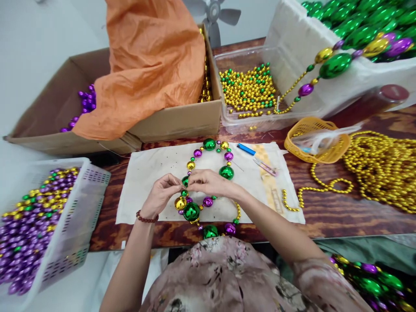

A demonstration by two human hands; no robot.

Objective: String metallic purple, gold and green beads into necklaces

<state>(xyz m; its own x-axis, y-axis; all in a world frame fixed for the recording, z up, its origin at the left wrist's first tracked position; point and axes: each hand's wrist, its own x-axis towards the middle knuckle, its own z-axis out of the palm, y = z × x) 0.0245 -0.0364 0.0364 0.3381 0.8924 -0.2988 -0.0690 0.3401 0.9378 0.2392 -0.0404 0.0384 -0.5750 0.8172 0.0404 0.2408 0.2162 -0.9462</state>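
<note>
A beaded necklace (pixel 191 211) of green, gold and purple beads lies in loops on the white cloth (pixel 143 182), its lower end hanging near the table's front edge. My left hand (pixel 166 190), with a brown beaded bracelet on the wrist, pinches the strand at its left side. Fingertips of my right hand (pixel 208 182) close on the same spot from the right, beside a green bead. What exactly lies between the fingertips is too small to make out. Right of the necklace are a blue lighter (pixel 246 149) and small thread snips (pixel 264 166).
Behind the cloth stand a cardboard box (pixel 175 123) under orange fabric and a clear tub (pixel 240 125) of small beads. A white basket (pixel 69 242) of beads is at left. To the right are a yellow basket (pixel 316 151), gold bead strands (pixel 383 173) and a foam box (pixel 292 34).
</note>
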